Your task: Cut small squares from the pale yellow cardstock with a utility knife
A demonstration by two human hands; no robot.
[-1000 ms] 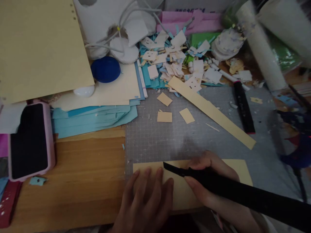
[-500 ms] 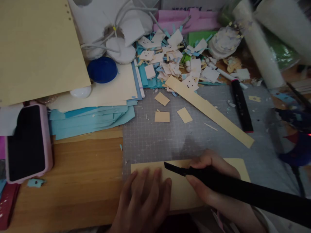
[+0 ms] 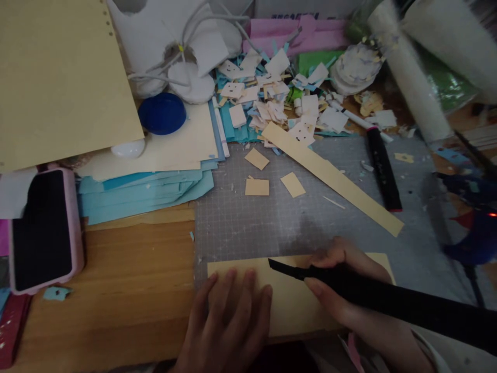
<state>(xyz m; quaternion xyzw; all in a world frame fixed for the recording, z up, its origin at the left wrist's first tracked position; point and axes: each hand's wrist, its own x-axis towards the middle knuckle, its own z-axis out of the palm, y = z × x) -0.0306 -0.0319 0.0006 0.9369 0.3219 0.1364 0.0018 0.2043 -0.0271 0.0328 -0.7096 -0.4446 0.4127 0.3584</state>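
Note:
A cream sheet of card (image 3: 293, 305) lies along the front edge of the grey cutting mat (image 3: 240, 225). My left hand (image 3: 229, 321) presses flat on the card's left part, fingers spread. Wrapped round a black utility knife (image 3: 373, 295), my right hand (image 3: 341, 290) holds it over the card, its dark blade pointing left near the card's far edge. Whether the blade touches the card I cannot tell. Beyond the card, several small cream rectangles (image 3: 257, 187) and a long cream strip (image 3: 334, 178) rest on the mat.
A heap of paper scraps (image 3: 272, 93) covers the back of the mat. A black marker (image 3: 383, 171) lies at right. Blue paper sheets (image 3: 147, 194), a blue lid (image 3: 162, 113) and a pink-cased phone (image 3: 44, 230) are at left, on or near the wooden table (image 3: 128, 290).
My right hand and the knife have shifted slightly to the right over the card. My left hand stays on the card, and the view has moved a little.

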